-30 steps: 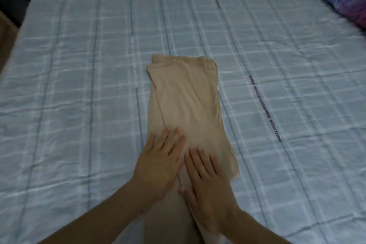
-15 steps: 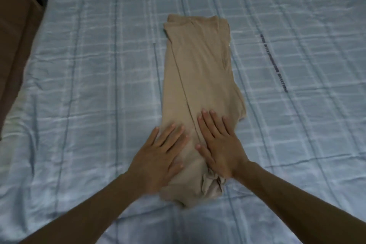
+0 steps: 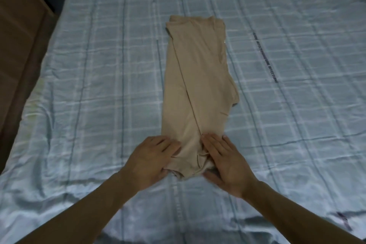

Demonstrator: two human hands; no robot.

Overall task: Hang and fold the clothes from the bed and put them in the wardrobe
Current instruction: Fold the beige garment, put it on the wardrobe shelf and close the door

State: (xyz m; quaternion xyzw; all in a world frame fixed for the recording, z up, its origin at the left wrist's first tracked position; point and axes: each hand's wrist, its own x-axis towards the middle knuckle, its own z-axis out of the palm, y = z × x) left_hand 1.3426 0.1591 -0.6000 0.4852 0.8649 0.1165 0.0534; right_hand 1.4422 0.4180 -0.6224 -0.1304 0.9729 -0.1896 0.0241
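Bed (image 3: 99,105): pale blue checked sheet, fills most of view. Brown wooden furniture (image 3: 17,45) along its left edge.

Beige garment (image 3: 196,89): folded into a long narrow strip, lying lengthwise mid-bed, near end bunched.

Left hand (image 3: 150,160): on the near left corner of the garment, fingers on top, thumb tucked at the cloth's edge, pinching it.

Right hand (image 3: 227,162): on the near right corner, fingers extended on the fabric, thumb at the bunched edge; grasp likely, underside hidden.
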